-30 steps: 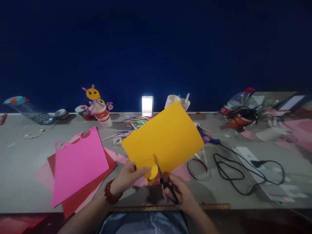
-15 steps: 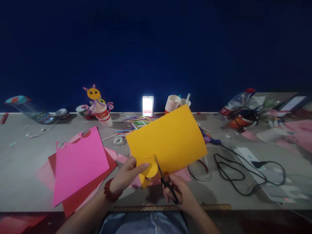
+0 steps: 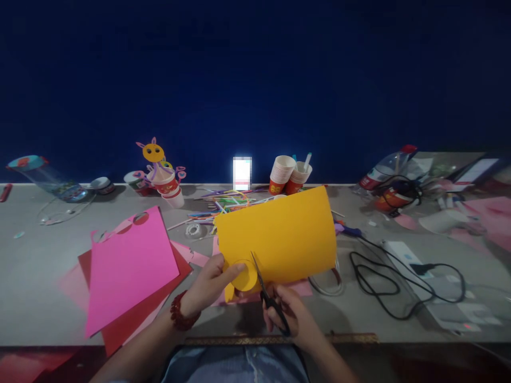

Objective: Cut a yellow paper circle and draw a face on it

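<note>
I hold a yellow paper sheet (image 3: 283, 234) above the grey table (image 3: 40, 298). My left hand (image 3: 207, 287), with a red bead bracelet at the wrist, pinches the sheet's near corner, its thumb on a circle drawn there. My right hand (image 3: 289, 314) grips black scissors (image 3: 265, 295) whose blades are cutting into the sheet's lower edge beside that circle. A partly cut curved flap hangs at the corner.
Pink and red paper sheets (image 3: 128, 271) lie at the left. Stacked paper cups (image 3: 289, 175), coloured straws (image 3: 223, 205), a cup craft figure (image 3: 162, 175), a lit phone (image 3: 241, 173), a plastic bottle (image 3: 385, 167), a glue gun (image 3: 347, 230) and black cables (image 3: 399, 282) crowd the back and right.
The yellow sheet has turned clockwise, its far corner swinging right and lower, and the scissors have cut further round the circle. Both hands stay in place.
</note>
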Motion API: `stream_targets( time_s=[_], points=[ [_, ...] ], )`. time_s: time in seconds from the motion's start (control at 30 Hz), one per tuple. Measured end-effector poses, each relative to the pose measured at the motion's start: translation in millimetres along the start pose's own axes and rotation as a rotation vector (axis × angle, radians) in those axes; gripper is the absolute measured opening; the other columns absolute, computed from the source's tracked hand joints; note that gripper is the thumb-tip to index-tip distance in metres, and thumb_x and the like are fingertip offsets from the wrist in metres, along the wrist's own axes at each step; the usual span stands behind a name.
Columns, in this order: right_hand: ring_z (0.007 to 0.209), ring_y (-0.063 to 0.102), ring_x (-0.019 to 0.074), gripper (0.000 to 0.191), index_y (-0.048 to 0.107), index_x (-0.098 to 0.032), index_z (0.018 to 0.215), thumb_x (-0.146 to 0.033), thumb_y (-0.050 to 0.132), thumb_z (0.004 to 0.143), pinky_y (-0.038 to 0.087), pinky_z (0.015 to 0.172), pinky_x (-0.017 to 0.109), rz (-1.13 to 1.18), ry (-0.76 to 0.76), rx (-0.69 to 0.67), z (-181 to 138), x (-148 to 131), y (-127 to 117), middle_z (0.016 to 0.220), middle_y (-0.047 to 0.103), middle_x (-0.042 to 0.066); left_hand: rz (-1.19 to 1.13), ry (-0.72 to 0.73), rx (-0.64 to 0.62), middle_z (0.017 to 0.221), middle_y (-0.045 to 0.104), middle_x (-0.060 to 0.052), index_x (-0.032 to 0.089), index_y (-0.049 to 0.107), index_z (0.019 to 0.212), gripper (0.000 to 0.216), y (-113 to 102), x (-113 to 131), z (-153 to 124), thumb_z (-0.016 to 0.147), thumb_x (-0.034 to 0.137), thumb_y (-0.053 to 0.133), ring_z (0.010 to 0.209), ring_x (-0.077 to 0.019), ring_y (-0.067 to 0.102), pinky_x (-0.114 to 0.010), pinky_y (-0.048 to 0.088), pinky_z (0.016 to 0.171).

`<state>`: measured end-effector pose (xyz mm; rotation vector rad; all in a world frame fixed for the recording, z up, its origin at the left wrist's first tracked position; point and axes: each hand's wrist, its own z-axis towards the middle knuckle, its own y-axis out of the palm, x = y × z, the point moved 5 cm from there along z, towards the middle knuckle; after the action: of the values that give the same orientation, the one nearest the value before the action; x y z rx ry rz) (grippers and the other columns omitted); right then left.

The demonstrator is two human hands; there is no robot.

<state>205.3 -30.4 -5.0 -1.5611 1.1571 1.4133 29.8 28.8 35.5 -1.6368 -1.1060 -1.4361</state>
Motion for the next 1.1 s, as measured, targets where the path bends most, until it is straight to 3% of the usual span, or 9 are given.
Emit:
stream_targets(
  time_s=[0.5,0.7,1.1],
  points=[
    [0.051,0.047,0.0125,0.051,0.047,-0.023,0.073,-0.071,0.062,0.077,0.035,0.048,0.024,-0.033,-0.003,0.025,0,2,-2,0.058,0.051,-0.004,-0.029,0.011,0.002,0.074,0.071,-0.004,0.014,0.071,0.091,0.041,1,2,3,0.086,0.054,0.065,0.059,-0.0132,0.061,-0.022,0.049,0.055],
    [0.050,0.047,0.0111,0.043,0.045,-0.023,0.070,-0.059,0.066,0.078,0.033,0.047,0.022,-0.023,0.039,0.015,1,-3,-1,0.057,0.049,-0.005,-0.016,-0.017,-0.013,0.075,0.071,-0.004,0.014,0.070,0.090,0.040,-2,0,4,0.086,0.054,0.065,0.058,-0.0133,0.062,-0.021,0.048,0.053],
    [0.047,0.047,0.0113,0.052,0.044,-0.023,0.070,-0.071,0.064,0.075,0.038,0.046,0.023,0.021,0.041,0.012,-1,-7,0,0.056,0.050,-0.005,0.046,-0.006,-0.058,0.075,0.072,-0.004,0.014,0.071,0.089,0.038,-3,4,6,0.089,0.051,0.062,0.059,-0.0142,0.063,-0.022,0.049,0.054]
  ],
)
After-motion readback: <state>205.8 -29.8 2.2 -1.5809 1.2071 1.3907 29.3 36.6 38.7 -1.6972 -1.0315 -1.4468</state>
